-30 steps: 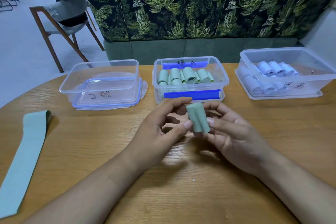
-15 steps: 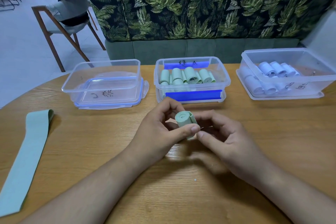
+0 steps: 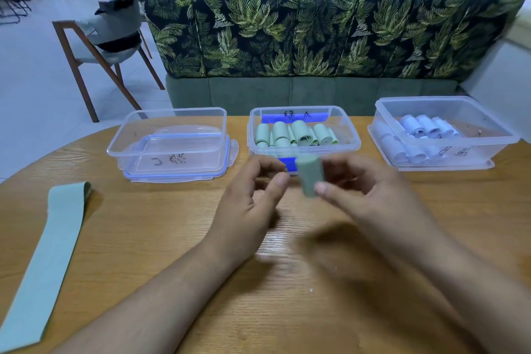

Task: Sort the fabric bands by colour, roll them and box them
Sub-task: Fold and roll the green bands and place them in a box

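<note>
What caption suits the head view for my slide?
A rolled green band pinched in the right hand before the box of green rolls; left hand beside it, flat band on the table.

Round wood-grain surface [image 3: 143, 215], near. Beyond its far edge, a sofa [image 3: 316, 29] with a dark back in green leaf print over a plain grey-green base. Far left, a wooden-legged chair [image 3: 115, 26] with grey padding on a pale floor [image 3: 34, 89]. Far right, a white wall [image 3: 500, 72].
</note>
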A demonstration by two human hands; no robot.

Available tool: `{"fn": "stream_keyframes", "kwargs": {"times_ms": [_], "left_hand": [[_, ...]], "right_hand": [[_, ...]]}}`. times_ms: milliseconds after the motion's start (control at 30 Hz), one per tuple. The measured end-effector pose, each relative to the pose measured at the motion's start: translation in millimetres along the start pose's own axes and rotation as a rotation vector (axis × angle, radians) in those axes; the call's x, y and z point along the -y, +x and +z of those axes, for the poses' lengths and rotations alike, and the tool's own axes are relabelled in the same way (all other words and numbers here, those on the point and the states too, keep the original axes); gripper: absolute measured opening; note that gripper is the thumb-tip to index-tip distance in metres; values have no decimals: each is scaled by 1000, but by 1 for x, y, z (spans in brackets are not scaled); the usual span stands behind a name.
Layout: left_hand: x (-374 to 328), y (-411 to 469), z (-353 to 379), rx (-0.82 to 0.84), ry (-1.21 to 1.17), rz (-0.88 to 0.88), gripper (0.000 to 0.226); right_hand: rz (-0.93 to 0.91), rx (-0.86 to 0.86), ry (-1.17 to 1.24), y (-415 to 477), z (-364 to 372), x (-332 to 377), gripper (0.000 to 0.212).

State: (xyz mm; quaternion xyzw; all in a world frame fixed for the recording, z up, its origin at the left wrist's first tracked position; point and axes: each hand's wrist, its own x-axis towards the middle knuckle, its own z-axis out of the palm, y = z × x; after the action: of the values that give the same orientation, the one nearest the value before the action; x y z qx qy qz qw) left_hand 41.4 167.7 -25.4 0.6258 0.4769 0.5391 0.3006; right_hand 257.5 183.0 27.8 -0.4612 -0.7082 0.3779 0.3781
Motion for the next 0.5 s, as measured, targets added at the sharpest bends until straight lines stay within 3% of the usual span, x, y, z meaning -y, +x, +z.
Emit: {"fn": "stream_keyframes", "kwargs": {"times_ms": [100, 200, 400, 500], "left_hand": [[19, 7, -7, -108, 364, 166, 34], [32, 10, -5, -34, 544, 129, 53], [37, 8, -6, 55, 675, 102, 64], [37, 8, -5, 60, 698, 99, 65]], "right_hand": [[71, -43, -75, 40, -31, 28, 17], [193, -57, -314, 91, -47, 38, 7], [437, 144, -623, 152, -27, 24, 28], [474, 205, -761, 161, -16, 20, 25]]}}
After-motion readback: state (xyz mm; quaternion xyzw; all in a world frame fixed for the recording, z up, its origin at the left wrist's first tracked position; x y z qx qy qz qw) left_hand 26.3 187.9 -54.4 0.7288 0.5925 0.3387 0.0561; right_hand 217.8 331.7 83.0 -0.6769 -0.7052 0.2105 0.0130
